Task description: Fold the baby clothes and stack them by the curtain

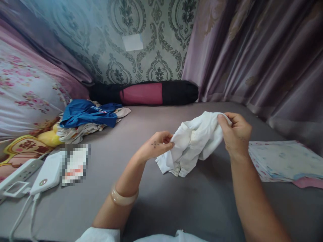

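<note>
A crumpled white garment [191,143] hangs between my two hands just above the grey bed sheet [176,198]. My left hand [157,144] pinches its left edge with closed fingers; a pale bangle [123,198] sits on that wrist. My right hand [236,132] grips the garment's upper right part, fingers curled around the cloth. The lower folds of the garment touch the sheet.
A pile of clothes topped by a blue garment [88,114] lies at the back left. A black and pink roll [145,93] rests against the wall. Folded floral cloths [285,161] lie at the right. A power strip [17,174] and white power bank [47,173] sit at left.
</note>
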{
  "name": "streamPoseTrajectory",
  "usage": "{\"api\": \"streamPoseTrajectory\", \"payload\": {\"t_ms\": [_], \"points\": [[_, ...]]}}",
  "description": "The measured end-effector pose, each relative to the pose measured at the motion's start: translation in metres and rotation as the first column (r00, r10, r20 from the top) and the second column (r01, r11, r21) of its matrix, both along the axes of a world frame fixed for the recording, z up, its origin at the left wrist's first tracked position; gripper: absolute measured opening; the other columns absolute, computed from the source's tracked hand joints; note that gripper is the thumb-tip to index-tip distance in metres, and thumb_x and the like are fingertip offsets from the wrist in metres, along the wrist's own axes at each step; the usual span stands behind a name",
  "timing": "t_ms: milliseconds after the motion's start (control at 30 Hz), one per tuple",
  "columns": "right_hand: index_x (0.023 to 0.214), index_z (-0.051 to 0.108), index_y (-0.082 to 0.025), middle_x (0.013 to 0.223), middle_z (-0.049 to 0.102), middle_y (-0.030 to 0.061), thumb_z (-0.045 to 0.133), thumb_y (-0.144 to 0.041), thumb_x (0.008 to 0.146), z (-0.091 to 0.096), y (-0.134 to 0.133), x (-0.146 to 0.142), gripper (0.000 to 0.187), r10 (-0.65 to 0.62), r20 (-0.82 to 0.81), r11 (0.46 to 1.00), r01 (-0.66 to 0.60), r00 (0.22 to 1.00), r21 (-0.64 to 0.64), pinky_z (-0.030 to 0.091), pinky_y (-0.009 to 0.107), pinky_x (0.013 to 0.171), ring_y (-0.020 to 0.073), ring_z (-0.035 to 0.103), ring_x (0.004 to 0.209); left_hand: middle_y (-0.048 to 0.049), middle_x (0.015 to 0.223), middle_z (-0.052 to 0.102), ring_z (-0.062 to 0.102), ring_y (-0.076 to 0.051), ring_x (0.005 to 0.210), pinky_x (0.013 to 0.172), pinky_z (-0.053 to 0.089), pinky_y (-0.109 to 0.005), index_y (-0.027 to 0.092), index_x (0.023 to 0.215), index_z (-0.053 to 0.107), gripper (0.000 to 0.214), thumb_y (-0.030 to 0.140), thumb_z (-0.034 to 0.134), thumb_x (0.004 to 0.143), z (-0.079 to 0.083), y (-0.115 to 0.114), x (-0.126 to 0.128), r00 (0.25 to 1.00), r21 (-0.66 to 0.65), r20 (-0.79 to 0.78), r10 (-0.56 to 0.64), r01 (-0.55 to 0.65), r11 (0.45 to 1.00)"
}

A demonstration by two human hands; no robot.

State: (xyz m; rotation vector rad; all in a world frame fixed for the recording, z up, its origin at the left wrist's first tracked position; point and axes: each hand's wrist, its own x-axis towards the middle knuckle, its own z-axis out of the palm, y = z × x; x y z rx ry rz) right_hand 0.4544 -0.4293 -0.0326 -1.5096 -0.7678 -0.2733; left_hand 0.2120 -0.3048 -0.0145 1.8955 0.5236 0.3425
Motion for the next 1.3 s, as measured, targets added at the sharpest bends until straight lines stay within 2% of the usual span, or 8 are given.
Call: {"api": "streamPoseTrajectory", "payload": {"t_ms": [133, 267, 467, 600, 767, 1000, 1167, 1300], "points": [[0.085, 0.070, -0.022, 0.075, 0.069, 0.0014, 0.071, -0.053, 0.077, 0.011, -0.011, 0.000, 0.031, 0.025, 0.064, 0.996, -0.019, 0.998, -0.091, 0.047, 0.029, 0.056, 0.0151, 0.058, 0.060, -0.0007, 0.073, 0.062, 0.054, -0.012, 0.067, 0.060, 0.040, -0.023, 0.015, 0.081, 0.063, 0.015, 0.027, 0.061, 0.073, -0.003, 0.012, -0.002, 0.964, -0.119, 0.135, 0.229, -0.214, 0.970], [0.086, 0.072, -0.023, 0.076, 0.070, 0.0021, 0.071, -0.053, 0.078, 0.025, -0.019, -0.009, 0.031, 0.096, 0.117, 0.982, -0.075, 0.988, -0.172, 0.046, 0.027, 0.052, 0.0138, 0.056, 0.058, -0.0002, 0.075, 0.062, 0.055, -0.012, 0.067, 0.059, 0.040, -0.022, 0.017, 0.083, 0.061, 0.018, 0.029, 0.063, 0.070, -0.001, 0.028, -0.012, 0.852, -0.213, 0.247, 0.463, -0.418, 0.883], [0.087, 0.073, -0.022, 0.081, 0.072, 0.0026, 0.069, -0.052, 0.079, 0.029, -0.021, -0.022, 0.031, 0.247, 0.095, 0.936, -0.213, 0.964, -0.279, 0.048, 0.028, 0.057, 0.0151, 0.060, 0.064, 0.0027, 0.068, 0.056, 0.049, -0.011, 0.059, 0.050, 0.034, -0.020, 0.020, 0.084, 0.059, 0.014, 0.025, 0.054, 0.072, 0.003, 0.041, -0.023, 0.744, -0.193, 0.304, 0.596, -0.564, 0.803], [0.088, 0.073, -0.022, 0.085, 0.072, 0.0035, 0.068, -0.050, 0.081, 0.027, -0.020, -0.022, 0.030, 0.279, 0.094, 0.926, -0.243, 0.956, -0.288, 0.051, 0.031, 0.065, 0.0180, 0.064, 0.074, 0.0025, 0.066, 0.055, 0.047, -0.011, 0.056, 0.048, 0.032, -0.020, 0.020, 0.080, 0.061, 0.010, 0.028, 0.058, 0.074, 0.010, 0.038, -0.028, 0.769, -0.139, 0.310, 0.559, -0.545, 0.827], [0.089, 0.072, -0.023, 0.086, 0.073, 0.0041, 0.068, -0.054, 0.080, 0.027, -0.020, -0.021, 0.033, 0.304, 0.089, 0.923, -0.271, 0.948, -0.273, 0.054, 0.033, 0.066, 0.0199, 0.066, 0.077, 0.0019, 0.071, 0.060, 0.051, -0.011, 0.061, 0.053, 0.038, -0.021, 0.020, 0.084, 0.065, 0.029, 0.042, 0.075, 0.069, 0.016, 0.029, -0.036, 0.826, -0.079, 0.343, 0.448, -0.450, 0.890], [0.091, 0.075, -0.024, 0.089, 0.073, 0.0044, 0.068, -0.052, 0.080, 0.040, -0.023, -0.025, 0.031, 0.422, 0.062, 0.862, -0.379, 0.904, -0.335, 0.054, 0.031, 0.065, 0.0199, 0.067, 0.079, -0.0023, 0.078, 0.068, 0.057, -0.014, 0.070, 0.056, 0.040, -0.022, 0.018, 0.082, 0.073, 0.029, 0.044, 0.077, 0.069, 0.026, 0.032, -0.050, 0.827, 0.048, 0.404, 0.391, -0.446, 0.894], [0.092, 0.076, -0.024, 0.088, 0.074, 0.0036, 0.067, -0.053, 0.080, 0.060, -0.025, -0.017, 0.033, 0.526, 0.031, 0.788, -0.473, 0.850, -0.395, 0.053, 0.030, 0.060, 0.0191, 0.066, 0.076, -0.0020, 0.073, 0.067, 0.056, -0.014, 0.067, 0.054, 0.040, -0.023, 0.019, 0.081, 0.074, 0.025, 0.042, 0.075, 0.071, 0.054, 0.037, -0.063, 0.813, 0.174, 0.430, 0.393, -0.501, 0.848], [0.087, 0.076, -0.022, 0.079, 0.073, 0.0026, 0.072, -0.057, 0.074, 0.090, -0.025, -0.015, 0.038, 0.505, 0.012, 0.793, -0.459, 0.863, -0.400, 0.050, 0.027, 0.053, 0.0165, 0.065, 0.065, -0.0004, 0.069, 0.064, 0.051, -0.011, 0.060, 0.054, 0.039, -0.023, 0.018, 0.085, 0.074, 0.021, 0.037, 0.071, 0.076, 0.090, 0.039, -0.074, 0.870, 0.308, 0.371, 0.325, -0.446, 0.841]]}}
